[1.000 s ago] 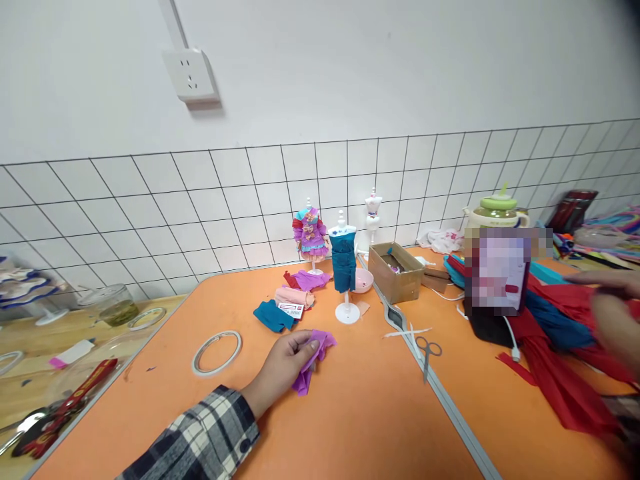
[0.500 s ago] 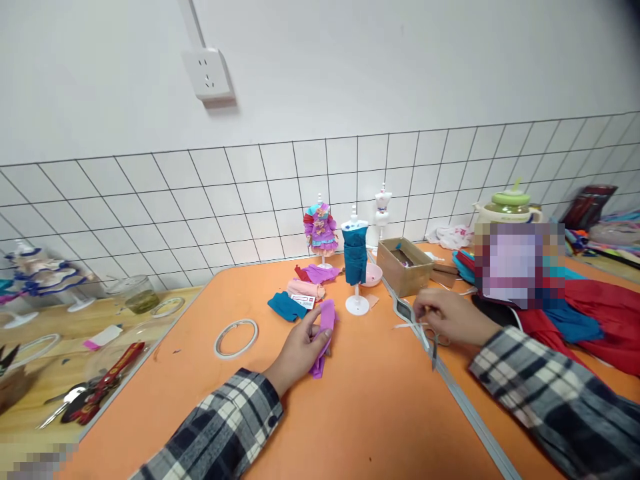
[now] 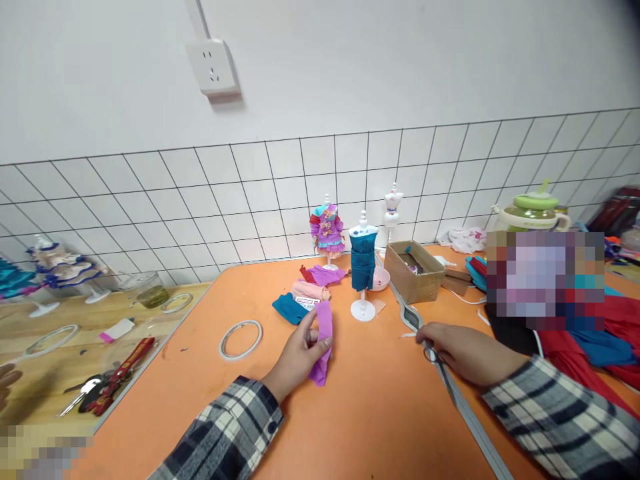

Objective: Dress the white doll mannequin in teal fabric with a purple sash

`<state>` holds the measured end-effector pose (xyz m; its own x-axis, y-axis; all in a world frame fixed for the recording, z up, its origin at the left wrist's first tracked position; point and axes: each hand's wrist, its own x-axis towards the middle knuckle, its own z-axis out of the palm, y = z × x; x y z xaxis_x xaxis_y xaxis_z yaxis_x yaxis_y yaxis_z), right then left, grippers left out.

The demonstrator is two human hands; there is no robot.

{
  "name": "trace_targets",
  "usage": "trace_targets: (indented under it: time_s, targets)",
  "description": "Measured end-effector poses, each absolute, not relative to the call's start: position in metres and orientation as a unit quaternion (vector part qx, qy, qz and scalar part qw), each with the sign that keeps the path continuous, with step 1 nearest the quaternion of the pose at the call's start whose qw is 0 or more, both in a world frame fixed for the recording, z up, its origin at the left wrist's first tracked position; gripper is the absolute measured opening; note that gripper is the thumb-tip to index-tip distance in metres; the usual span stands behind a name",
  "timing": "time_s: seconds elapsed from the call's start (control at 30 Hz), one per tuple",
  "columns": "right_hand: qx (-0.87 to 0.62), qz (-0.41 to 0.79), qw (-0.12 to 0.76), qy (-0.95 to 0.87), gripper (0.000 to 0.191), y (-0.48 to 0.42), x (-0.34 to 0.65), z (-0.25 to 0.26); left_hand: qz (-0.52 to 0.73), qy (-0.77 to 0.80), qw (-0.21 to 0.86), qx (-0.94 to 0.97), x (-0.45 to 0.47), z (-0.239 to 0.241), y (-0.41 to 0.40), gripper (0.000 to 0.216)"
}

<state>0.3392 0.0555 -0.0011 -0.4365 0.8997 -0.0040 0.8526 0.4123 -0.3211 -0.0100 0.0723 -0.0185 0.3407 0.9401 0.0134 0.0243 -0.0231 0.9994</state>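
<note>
My left hand [image 3: 299, 351] pinches a folded strip of purple crepe paper [image 3: 323, 338] and holds it upright over the orange table [image 3: 370, 413]. My right hand [image 3: 457, 350] lies on the table's seam with its fingers closed on small scissors [image 3: 431, 352], mostly hidden under the hand. Just beyond stands a small white mannequin in a teal paper dress [image 3: 363, 265]. A second mannequin in a purple dress [image 3: 327, 230] and a bare white one [image 3: 393, 207] stand nearer the tiled wall.
Teal, pink and purple paper scraps [image 3: 305, 297] lie behind my left hand. A tape ring [image 3: 241, 339], a pink bowl [image 3: 380, 279] and a cardboard box [image 3: 414, 270] sit around. Red and blue paper [image 3: 585, 343] piles at right. Keys [image 3: 107, 383] lie on the wooden table at left.
My right hand came in from the far right and closed on the scissors at the table seam. My left hand turned the purple paper from lying flat to upright.
</note>
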Motion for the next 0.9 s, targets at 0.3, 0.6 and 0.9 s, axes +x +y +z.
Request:
trace_targets:
  time_s: [0.3, 0.6, 0.9]
  targets:
    - [-0.484, 0.116, 0.088, -0.863, 0.030, 0.064, 0.341, -0.004, 0.433, 0.382, 0.551, 0.602, -0.010, -0.019, 0.066, 0.102]
    - [-0.458, 0.146, 0.230, -0.846, 0.042, 0.078, 0.319, -0.022, 0.480, 0.361, 0.565, 0.566, -0.010, -0.016, 0.077, 0.096]
    - [-0.454, 0.141, 0.235, -0.848, 0.011, 0.062, 0.308, -0.024, 0.496, 0.312, 0.630, 0.509, -0.024, -0.007, 0.056, 0.087]
